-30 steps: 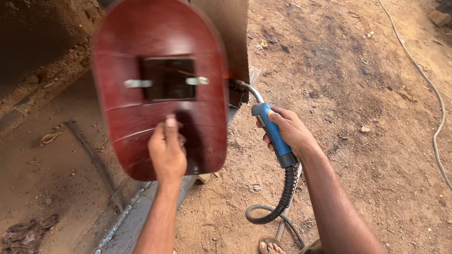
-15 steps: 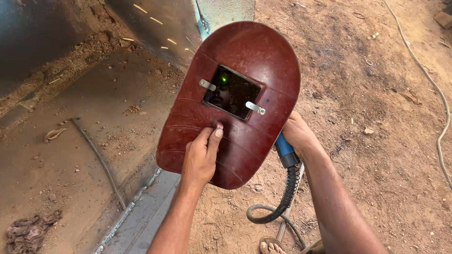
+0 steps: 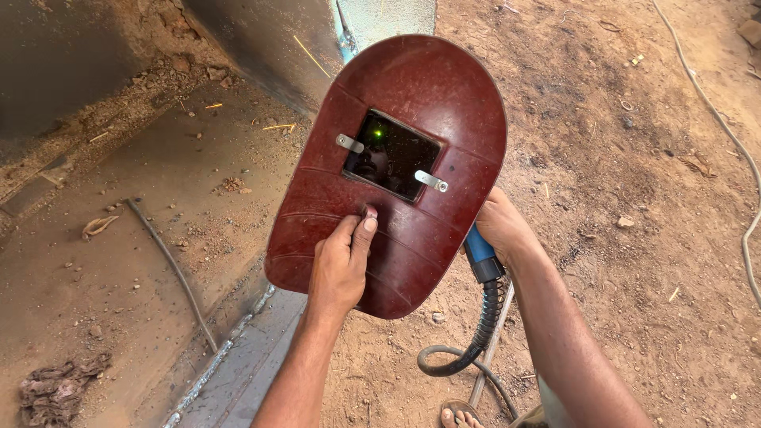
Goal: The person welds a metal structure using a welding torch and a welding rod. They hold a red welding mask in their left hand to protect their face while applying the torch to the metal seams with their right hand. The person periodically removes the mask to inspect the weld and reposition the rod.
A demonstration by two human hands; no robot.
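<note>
Centre frame, the left hand [image 3: 342, 261] grips the dark red welding shield [image 3: 396, 170] by its back (dark window facing the camera). Just right, the right hand [image 3: 499, 226] is clenched around a blue-handled welding torch [image 3: 481, 257], hose [image 3: 468, 349] curling below.

red welding shield [image 3: 396, 170] swung right and tilted, now hiding blue torch handle [image 3: 480, 255], sparks gone

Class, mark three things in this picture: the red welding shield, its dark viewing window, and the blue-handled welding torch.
Red welding shield [image 3: 432, 87]: head view, on the upper curved shell.
Dark viewing window [image 3: 392, 156]: head view, on the middle of the glass.
Blue-handled welding torch [image 3: 479, 255]: head view, on the blue handle below the right hand [image 3: 501, 226].
</note>
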